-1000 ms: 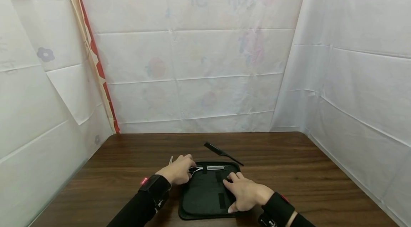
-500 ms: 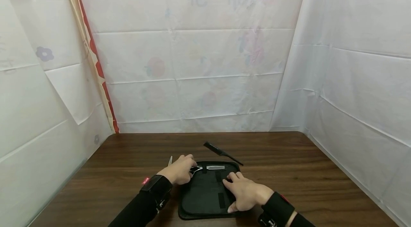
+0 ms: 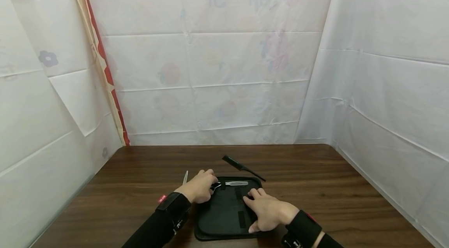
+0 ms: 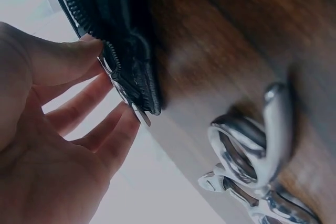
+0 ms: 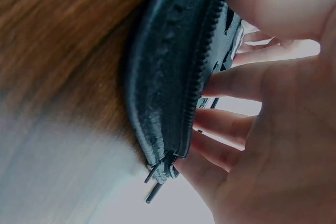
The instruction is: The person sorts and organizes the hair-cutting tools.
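Observation:
A black zip case (image 3: 224, 217) lies open on the brown table (image 3: 140, 185). My left hand (image 3: 200, 187) is at the case's top left corner, thumb and fingers pinching the dark handle end of a silver-bladed tool (image 3: 236, 183) that lies across the case's upper part. In the left wrist view that hand (image 4: 113, 85) closes around the case's zipped edge (image 4: 126, 35). My right hand (image 3: 264, 209) presses flat on the case's right half, fingers spread. Its wrist view shows straight fingers (image 5: 236, 87) over the case's rim (image 5: 168, 61).
Behind the case, a black tail comb (image 3: 242, 167) lies at an angle. Silver scissors (image 3: 184, 178) rest on the table left of my left hand, their handle loops (image 4: 247, 161) close by. White sheets wall in the table on three sides.
My left hand has edged a little to the right, and the silver-bladed tool has slid slightly further right across the case. The right hand has stayed put.

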Demonstrator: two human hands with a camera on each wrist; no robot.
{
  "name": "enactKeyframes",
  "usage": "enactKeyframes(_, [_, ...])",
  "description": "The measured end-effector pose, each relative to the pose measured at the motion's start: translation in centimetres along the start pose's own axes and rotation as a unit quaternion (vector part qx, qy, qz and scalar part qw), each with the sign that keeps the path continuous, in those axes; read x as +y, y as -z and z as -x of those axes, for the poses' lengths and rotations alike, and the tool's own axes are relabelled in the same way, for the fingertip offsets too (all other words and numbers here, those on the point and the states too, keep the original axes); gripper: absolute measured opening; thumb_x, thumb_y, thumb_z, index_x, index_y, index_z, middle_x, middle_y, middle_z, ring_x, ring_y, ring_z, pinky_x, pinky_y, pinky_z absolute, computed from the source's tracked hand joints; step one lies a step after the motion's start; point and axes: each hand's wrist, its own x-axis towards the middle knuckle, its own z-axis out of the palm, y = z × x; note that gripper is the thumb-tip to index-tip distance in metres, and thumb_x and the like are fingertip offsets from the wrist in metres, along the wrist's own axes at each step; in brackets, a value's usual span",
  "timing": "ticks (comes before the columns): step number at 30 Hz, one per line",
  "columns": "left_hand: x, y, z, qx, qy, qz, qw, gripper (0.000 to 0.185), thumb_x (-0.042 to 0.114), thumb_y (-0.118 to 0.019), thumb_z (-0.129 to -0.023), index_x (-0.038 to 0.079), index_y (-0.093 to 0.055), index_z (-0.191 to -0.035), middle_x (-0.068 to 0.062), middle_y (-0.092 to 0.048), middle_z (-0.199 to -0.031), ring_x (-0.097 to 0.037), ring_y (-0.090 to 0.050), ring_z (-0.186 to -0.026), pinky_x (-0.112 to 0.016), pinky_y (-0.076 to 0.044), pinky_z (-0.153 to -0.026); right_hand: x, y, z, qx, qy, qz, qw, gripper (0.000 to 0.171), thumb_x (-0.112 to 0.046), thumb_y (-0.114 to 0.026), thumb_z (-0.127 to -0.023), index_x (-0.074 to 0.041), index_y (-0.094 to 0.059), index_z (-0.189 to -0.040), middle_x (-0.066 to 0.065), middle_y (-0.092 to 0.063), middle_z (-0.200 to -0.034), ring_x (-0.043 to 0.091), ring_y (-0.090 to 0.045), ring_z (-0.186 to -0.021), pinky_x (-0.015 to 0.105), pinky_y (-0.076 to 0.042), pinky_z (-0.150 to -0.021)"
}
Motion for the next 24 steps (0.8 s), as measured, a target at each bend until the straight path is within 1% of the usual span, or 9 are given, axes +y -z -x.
enactKeyframes(4, [0.02, -0.11, -0.04, 0.000, 0.001, -0.004, 1.0000, 0.027, 0.000, -0.071, -0.092, 0.001, -0.071, -0.119, -0.007, -0.057, -0.112, -0.031, -0.052, -0.105, -0.045, -0.048, -0.089, 0.05, -0.06, -0.03, 0.003, 0.001, 0.004, 1.000, 0.080, -0.047, -0.077, -0.089, -0.011, -0.045, -0.154, 0.008, -0.039, -0.149, 0.024, -0.039, -0.132, 0.036, -0.046, -0.102])
enactKeyframes(9, [0.09, -0.20, -0.11, 0.000, -0.001, -0.009, 1.0000, 0.028, 0.000, -0.070, -0.092, 0.001, -0.070, -0.120, -0.008, -0.057, -0.113, -0.032, -0.051, -0.109, -0.046, -0.048, -0.090, 0.14, -0.18, -0.13, 0.004, 0.003, 0.004, 1.000, 0.080, -0.047, -0.076, -0.089, -0.011, -0.045, -0.153, 0.008, -0.039, -0.148, 0.024, -0.039, -0.133, 0.037, -0.046, -0.102])
enactKeyframes(13, [0.33, -0.22, -0.18, -0.004, 0.004, -0.007, 1.0000, 0.029, 0.000, -0.070, -0.093, 0.001, -0.069, -0.122, -0.009, -0.058, -0.117, -0.032, -0.050, -0.111, -0.046, -0.047, -0.092, 0.15, -0.20, -0.15, 0.003, 0.004, 0.004, 1.000, 0.080, -0.047, -0.076, -0.089, -0.010, -0.045, -0.154, 0.008, -0.039, -0.148, 0.024, -0.039, -0.132, 0.037, -0.045, -0.102])
enactKeyframes(24, [0.63, -0.17, -0.45, -0.011, 0.001, -0.009, 0.9999, 0.030, 0.000, -0.069, -0.093, 0.001, -0.068, -0.124, -0.009, -0.058, -0.118, -0.031, -0.050, -0.109, -0.046, -0.046, -0.094, 0.21, -0.22, -0.13, 0.007, 0.004, 0.009, 1.000, 0.081, -0.047, -0.077, -0.089, -0.010, -0.046, -0.153, 0.009, -0.040, -0.147, 0.024, -0.040, -0.131, 0.036, -0.046, -0.101])
